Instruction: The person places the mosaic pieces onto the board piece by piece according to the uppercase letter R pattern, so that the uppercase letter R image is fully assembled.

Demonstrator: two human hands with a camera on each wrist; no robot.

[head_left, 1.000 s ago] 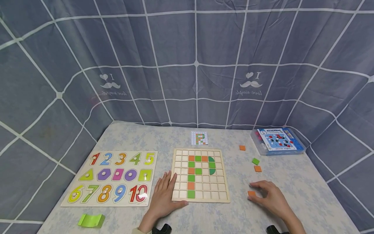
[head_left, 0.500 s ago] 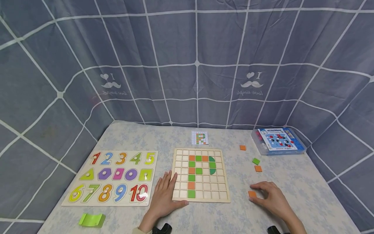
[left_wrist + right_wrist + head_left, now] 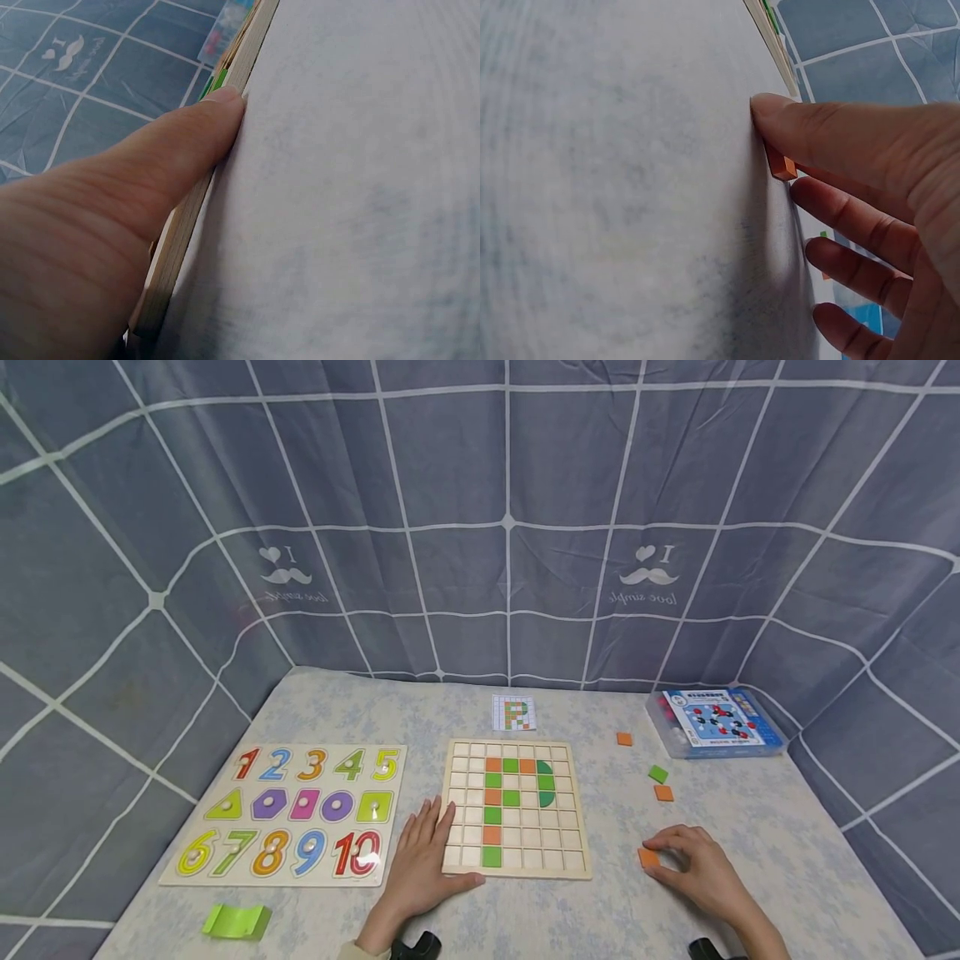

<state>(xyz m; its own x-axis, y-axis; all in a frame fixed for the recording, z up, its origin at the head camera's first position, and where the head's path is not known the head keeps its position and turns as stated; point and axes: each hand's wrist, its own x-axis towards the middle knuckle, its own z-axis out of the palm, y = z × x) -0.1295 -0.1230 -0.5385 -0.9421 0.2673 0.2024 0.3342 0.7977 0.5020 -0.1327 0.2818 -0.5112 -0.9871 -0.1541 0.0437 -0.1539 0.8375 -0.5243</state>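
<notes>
My left hand (image 3: 422,870) rests at the near left corner of a square wooden grid board (image 3: 551,839), fingers straight along its left edge and thumb at the front edge. In the left wrist view the thumb (image 3: 191,135) lies against the board's side. Green and orange tiles on the board form a P-like shape, with rounded dark green pieces at its right. To the right of the board, my right hand (image 3: 697,868) pinches an orange square tile (image 3: 648,857) between thumb and index finger, low at the table. Its other fingers (image 3: 859,274) are loosely bent.
Beyond the right hand lie a green tile (image 3: 657,773) and two orange tiles, one nearer (image 3: 663,793), one farther (image 3: 624,739). A pattern card (image 3: 513,713) lies behind the board. Around them are a plastic box (image 3: 716,722), a number puzzle (image 3: 281,817) and a green holder (image 3: 236,922).
My right index finger has closed in on the orange tile, so thumb and finger now pinch it. The left hand keeps its place at the board.
</notes>
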